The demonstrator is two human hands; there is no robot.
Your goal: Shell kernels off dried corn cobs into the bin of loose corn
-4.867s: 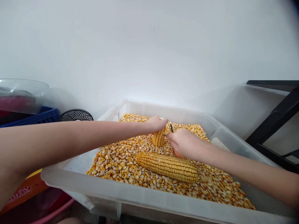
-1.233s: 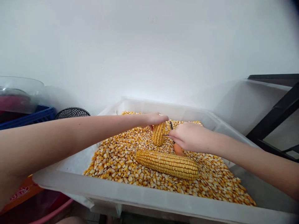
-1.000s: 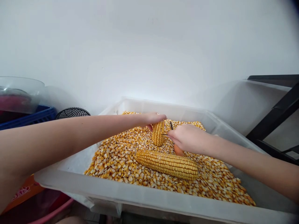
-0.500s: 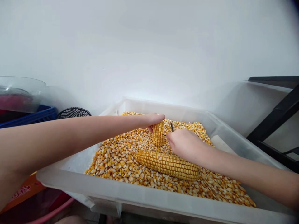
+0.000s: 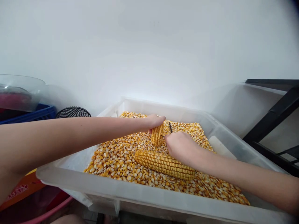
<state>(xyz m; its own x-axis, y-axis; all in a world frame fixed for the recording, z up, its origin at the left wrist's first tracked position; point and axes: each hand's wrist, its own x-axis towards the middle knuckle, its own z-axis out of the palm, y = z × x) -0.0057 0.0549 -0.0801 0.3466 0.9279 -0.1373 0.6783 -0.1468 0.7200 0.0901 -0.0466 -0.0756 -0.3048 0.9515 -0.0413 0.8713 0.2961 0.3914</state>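
Note:
A translucent white tub (image 5: 130, 199) holds a bed of loose yellow corn kernels (image 5: 116, 161). My left hand (image 5: 155, 119) grips the top of an upright corn cob (image 5: 157, 135) that stands in the kernels. My right hand (image 5: 181, 146) is closed around a thin dark pointed tool (image 5: 170, 127), its tip against the right side of that cob. The tool's orange handle is hidden under the hand. A whole corn cob (image 5: 164, 164) lies on the kernels just in front of both hands.
A blue crate (image 5: 35, 113) with a clear bowl (image 5: 21, 93) and a black mesh fan guard (image 5: 73, 112) sit at the left. A black frame (image 5: 275, 118) stands at the right. Orange and pink containers (image 5: 28, 199) lie below the tub's left corner. A white wall is behind.
My right hand has shifted down and slightly left along the upright cob, covering the orange handle. The left hand and the lying cob stay put.

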